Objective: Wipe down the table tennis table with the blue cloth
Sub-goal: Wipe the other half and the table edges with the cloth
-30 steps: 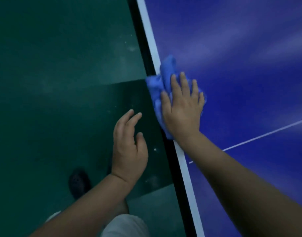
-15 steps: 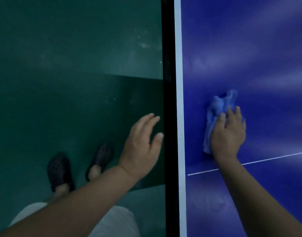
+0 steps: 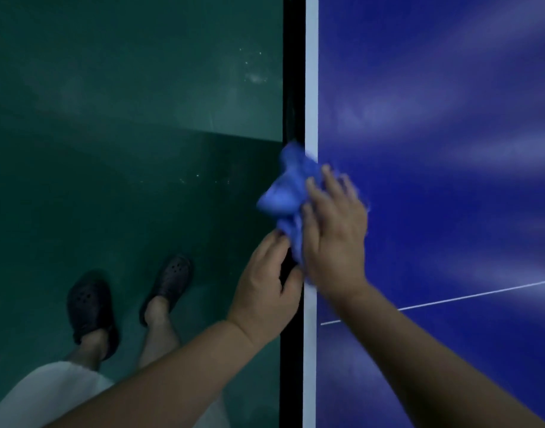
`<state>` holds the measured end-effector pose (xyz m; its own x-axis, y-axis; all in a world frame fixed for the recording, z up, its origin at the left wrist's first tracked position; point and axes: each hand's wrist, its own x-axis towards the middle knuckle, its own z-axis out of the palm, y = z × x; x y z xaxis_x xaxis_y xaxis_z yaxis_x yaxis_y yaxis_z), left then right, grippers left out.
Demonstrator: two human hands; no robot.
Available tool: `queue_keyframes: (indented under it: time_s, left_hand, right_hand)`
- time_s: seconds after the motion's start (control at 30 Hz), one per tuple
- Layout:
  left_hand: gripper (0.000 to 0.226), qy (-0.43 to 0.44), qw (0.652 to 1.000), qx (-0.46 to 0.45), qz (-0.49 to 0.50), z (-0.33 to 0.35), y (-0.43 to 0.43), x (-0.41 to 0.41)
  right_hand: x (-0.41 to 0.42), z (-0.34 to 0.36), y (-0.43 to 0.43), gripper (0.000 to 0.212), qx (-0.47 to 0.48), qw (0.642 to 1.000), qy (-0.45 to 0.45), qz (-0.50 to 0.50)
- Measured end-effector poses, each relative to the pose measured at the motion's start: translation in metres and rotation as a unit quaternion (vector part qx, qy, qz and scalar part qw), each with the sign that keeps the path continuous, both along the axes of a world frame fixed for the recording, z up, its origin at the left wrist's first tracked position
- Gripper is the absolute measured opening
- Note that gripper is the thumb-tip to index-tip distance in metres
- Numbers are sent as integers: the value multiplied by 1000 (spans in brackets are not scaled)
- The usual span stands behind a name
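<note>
Cloth (image 3: 286, 196), one, under right hand (image 3: 336, 242), left hand (image 3: 265, 282) beside, one table (image 3: 450, 88)

right hand (image 3: 334, 239) pressing blue cloth (image 3: 288, 193), left hand (image 3: 265, 285) by table (image 3: 434, 211)

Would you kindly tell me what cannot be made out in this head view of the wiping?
All in the head view:
Blue cloth: motion-blurred; the part beneath the right hand is hidden.
Left hand: its fingers merge with the dark table edge, so contact with the cloth is unclear.
Table: cut off by the top and right frame edges.
</note>
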<state>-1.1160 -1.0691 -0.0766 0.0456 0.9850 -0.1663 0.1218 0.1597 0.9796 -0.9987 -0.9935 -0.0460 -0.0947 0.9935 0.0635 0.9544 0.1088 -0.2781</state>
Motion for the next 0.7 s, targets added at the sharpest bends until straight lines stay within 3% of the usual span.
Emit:
queue_keyframes:
  time_s: [0.07,0.1,0.2,0.23,0.37,0.4,0.5,0.53,0.6,0.7]
  left_hand:
    - [43,-1,1000,3,15,-2,-4,-9]
    - [47,-14,1000,-3,21,-4,-6,-14]
    - [53,-26,999,-18,41,-7,0,-23]
    - [53,-25,998,-19,48,-7,4,-22]
    - [54,-22,997,-3,69,-5,18,-19]
    - [54,-20,998,0,68,-5,21,-20]
    - [53,11,995,8,101,0,26,-26]
    - [52,31,992,23,119,3,28,-27]
    - [50,65,985,76,142,12,28,-25]
    - [52,58,985,140,87,29,21,-13]
  right_hand:
    - [22,1,-19,42,-12,996,-21,89]
    - [48,3,-13,43,-9,998,-17,64]
    - [83,10,19,55,-27,973,65,-218]
    - [67,10,17,56,-34,969,59,-237]
    - [35,7,-12,46,-36,999,18,35]
    - [49,8,5,45,-33,999,25,9]
    - [46,7,45,47,-23,975,64,-213]
    - [28,7,37,47,-13,980,54,-189]
    - [-4,6,2,47,-18,998,25,-49]
    - [-7,7,-15,45,-31,999,13,41]
